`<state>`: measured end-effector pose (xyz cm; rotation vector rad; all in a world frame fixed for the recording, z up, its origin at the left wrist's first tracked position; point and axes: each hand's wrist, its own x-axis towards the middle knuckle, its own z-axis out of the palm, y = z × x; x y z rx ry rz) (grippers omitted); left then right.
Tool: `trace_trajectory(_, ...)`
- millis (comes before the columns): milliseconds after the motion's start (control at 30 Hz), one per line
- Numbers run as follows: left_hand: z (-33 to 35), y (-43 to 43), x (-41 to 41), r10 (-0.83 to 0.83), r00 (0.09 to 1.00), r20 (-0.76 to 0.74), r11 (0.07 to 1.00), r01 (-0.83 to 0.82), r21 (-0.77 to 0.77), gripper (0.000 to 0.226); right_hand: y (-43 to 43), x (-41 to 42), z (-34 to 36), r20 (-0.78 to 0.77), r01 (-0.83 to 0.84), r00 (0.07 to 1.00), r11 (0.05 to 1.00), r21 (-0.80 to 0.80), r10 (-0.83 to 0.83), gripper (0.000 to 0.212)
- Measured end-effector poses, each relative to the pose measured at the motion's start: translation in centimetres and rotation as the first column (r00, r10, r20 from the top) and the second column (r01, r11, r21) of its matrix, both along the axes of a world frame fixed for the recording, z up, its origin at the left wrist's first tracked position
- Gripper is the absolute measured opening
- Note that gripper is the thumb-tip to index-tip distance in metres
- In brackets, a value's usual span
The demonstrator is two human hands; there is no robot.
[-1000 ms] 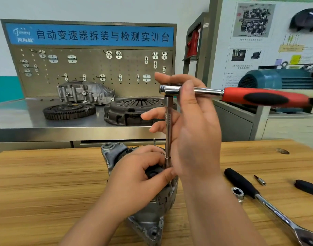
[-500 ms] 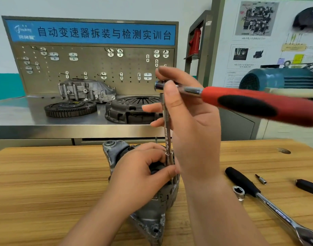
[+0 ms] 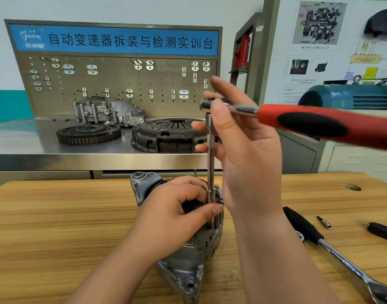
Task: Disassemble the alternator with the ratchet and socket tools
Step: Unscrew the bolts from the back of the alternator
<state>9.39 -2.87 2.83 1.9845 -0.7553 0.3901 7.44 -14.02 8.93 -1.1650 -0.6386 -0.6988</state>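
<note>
Shows wooden table (image 3: 56,227) before steel bench (image 3: 34,139); clutch cover (image 3: 166,137) there partly hidden by right hand (image 3: 249,167) pinching red ratchet (image 3: 308,123). Grips alternator (image 3: 188,266) with curled left hand (image 3: 177,216), near second ratchet (image 3: 341,259).

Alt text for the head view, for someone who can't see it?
Right hand holds the head of a red-handled chrome ratchet atop a chrome extension bar standing upright on a grey metal alternator, which the left hand steadies on a wooden table. A black-handled ratchet lies at right.

wooden table (image 3: 56,227), steel bench (image 3: 23,139), pegboard (image 3: 113,84), wall poster (image 3: 319,51)
</note>
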Motion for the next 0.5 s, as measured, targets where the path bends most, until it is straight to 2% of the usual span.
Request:
trace_trajectory(67,0.01,-0.04,-0.04,0.009,1.0,0.006,1.0,-0.009,0.0,0.022,-0.07,-0.11,0.1,0.006,-0.013,1.0,1.0,-0.026,0.013,0.023)
trace_trajectory(200,-0.01,0.02,-0.03,0.009,1.0,0.018,1.0,-0.01,0.016,0.042,-0.16,-0.01,0.12,-0.075,-0.122,0.99,0.992,0.014,0.122,0.023)
trace_trajectory(367,0.08,0.24,-0.06,-0.082,0.997,0.006,0.996,0.082,0.018,0.032,-0.53,0.2,0.12,-0.192,-0.212,0.955,0.974,0.084,0.225,0.034)
trace_trajectory(500,0.23,0.25,-0.16,-0.064,0.998,-0.01,0.998,0.064,0.015,0.023,-0.21,0.21,0.07,-0.113,-0.117,0.986,0.992,0.041,0.121,0.021)
